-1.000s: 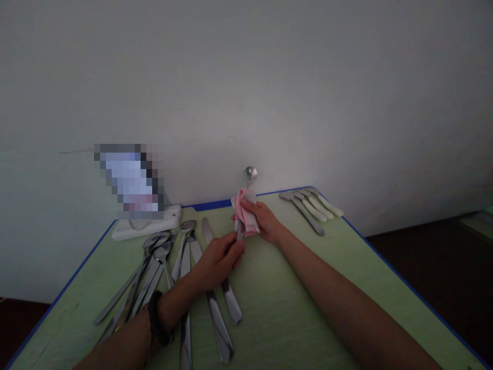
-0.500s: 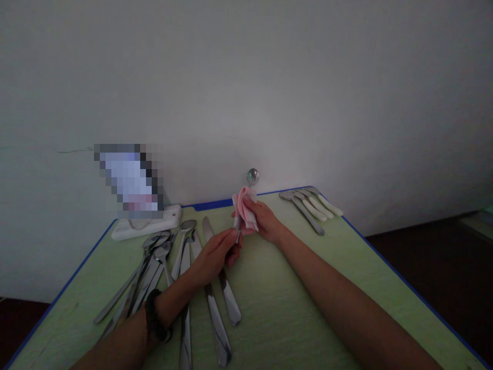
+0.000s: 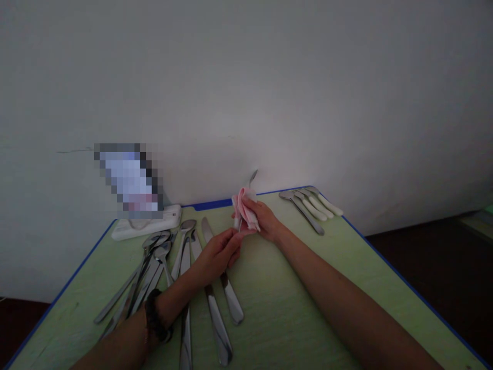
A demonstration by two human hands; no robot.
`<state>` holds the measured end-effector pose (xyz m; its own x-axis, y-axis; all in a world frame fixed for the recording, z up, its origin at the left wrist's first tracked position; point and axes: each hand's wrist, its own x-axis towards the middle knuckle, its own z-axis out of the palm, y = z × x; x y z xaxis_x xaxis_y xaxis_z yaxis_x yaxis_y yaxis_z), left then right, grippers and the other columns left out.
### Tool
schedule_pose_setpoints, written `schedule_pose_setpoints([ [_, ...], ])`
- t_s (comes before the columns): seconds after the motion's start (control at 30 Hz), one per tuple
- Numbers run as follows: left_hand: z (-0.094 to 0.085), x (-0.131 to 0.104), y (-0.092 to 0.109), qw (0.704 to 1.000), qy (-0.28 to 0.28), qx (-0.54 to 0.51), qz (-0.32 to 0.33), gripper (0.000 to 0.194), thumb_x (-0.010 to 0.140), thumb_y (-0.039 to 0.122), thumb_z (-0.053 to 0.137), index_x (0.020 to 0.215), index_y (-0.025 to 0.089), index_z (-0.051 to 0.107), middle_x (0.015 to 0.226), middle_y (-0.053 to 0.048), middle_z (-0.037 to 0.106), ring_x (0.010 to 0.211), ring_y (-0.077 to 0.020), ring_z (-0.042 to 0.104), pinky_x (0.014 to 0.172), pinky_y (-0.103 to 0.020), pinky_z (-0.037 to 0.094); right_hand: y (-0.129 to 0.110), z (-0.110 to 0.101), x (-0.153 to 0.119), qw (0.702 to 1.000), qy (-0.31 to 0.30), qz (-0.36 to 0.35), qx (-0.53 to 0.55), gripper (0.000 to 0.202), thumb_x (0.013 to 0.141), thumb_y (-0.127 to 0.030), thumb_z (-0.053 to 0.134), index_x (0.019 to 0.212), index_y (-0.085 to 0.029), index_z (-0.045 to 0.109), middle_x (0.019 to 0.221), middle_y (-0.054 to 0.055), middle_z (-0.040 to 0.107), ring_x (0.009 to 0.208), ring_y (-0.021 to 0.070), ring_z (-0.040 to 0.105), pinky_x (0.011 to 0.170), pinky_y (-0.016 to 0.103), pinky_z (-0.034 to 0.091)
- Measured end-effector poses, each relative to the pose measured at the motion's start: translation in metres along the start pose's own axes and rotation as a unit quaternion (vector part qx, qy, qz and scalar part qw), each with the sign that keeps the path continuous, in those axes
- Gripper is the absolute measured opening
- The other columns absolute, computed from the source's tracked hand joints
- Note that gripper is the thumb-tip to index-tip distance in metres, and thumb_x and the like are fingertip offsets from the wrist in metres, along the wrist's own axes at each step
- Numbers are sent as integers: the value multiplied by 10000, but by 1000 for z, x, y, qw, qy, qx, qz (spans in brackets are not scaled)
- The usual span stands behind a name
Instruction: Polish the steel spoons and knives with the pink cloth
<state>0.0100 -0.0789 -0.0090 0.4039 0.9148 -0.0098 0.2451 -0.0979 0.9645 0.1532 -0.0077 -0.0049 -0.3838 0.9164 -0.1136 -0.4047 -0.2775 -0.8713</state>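
Observation:
My left hand (image 3: 225, 249) pinches the lower end of a metal spoon (image 3: 253, 177). The spoon's bowl points up toward the wall and shows edge-on, while most of its handle is hidden. Wrapped around the handle is a pink and white cloth (image 3: 244, 205), gripped in my right hand (image 3: 265, 218). Both hands are closed and close together above the table's far half. Under and beside my left forearm lie table knives (image 3: 230, 303) and a pile of spoons (image 3: 162, 250).
The green table (image 3: 285, 298) has a blue edge and meets a grey wall at the back. Several pieces of cutlery, some with white handles (image 3: 316, 208), lie at the back right. A white power strip (image 3: 148, 223) and a blurred-out screen (image 3: 129, 177) are at the back left.
The spoon has turned about its long axis, so its bowl went from facing me to edge-on. My left hand has shifted slightly; the right hand stays nearly in place.

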Motion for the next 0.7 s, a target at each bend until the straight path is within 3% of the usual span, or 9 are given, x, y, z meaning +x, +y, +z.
schedule_pose_setpoints([
  [0.4,-1,0,1,994,-54,93,3,346,881,460,394,657,196,385,531,77,356,464,-79,305,435,-204,235,1,-4,9,996,37,20,75,368,894,-395,441,708,-129,616,585,27,644,417,92,515,408,199,398],
  [0.7,-2,-3,4,991,-77,113,10,332,890,413,391,642,193,403,518,69,387,462,-86,341,453,-212,261,-1,-3,10,994,63,5,91,336,899,-402,439,759,-150,611,568,5,629,406,100,512,391,209,403],
])
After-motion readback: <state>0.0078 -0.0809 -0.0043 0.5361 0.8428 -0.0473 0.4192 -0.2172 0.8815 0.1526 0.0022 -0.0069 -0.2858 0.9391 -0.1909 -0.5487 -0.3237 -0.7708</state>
